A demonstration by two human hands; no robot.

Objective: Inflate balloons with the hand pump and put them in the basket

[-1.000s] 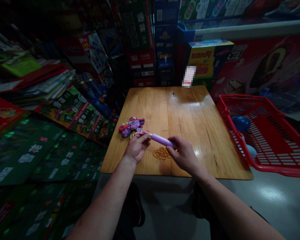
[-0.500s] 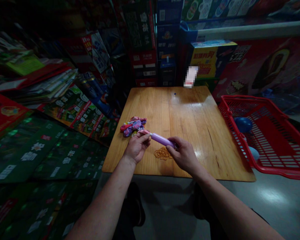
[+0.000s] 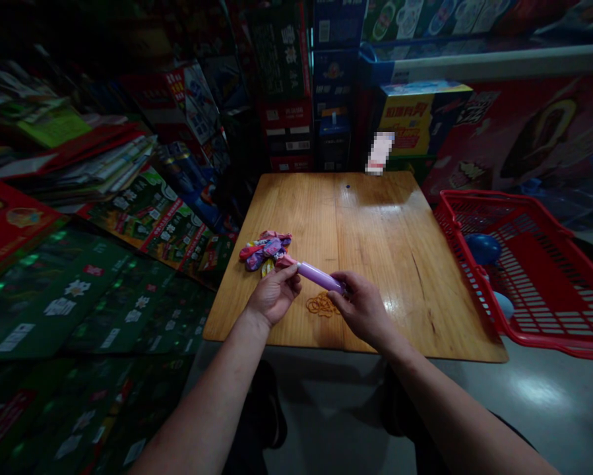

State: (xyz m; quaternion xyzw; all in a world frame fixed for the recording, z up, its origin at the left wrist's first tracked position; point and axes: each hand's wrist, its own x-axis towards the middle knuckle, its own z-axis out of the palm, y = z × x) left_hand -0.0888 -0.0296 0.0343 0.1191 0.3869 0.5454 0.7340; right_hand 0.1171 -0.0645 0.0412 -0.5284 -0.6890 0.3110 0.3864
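A purple balloon pump (image 3: 318, 276) lies slantwise between my hands, above the wooden table. My right hand (image 3: 359, 300) is wrapped round its near right end. At the pump's pale nozzle tip, my left hand (image 3: 276, 290) pinches a limp pink balloon (image 3: 286, 260), which looks fitted over the tip. Just beyond my left hand sits a heap of uninflated balloons (image 3: 266, 247) in purple, pink, red and yellow. Below the pump lies a loose pile of tan rubber bands (image 3: 322, 305), partly hidden by my right hand.
The wooden table (image 3: 375, 231) bears a small dark spot near its far edge. On the right stands a red shopping basket (image 3: 553, 340) holding a blue balloon (image 3: 483, 249) and a pale blue balloon (image 3: 502, 305). Green cartons (image 3: 68, 297) are stacked at left; more boxes stand behind.
The view has shifted slightly. Both hands keep their holds on the pump and the pink balloon, with hardly any movement; slightly more of the pink balloon shows beyond my left fingers.
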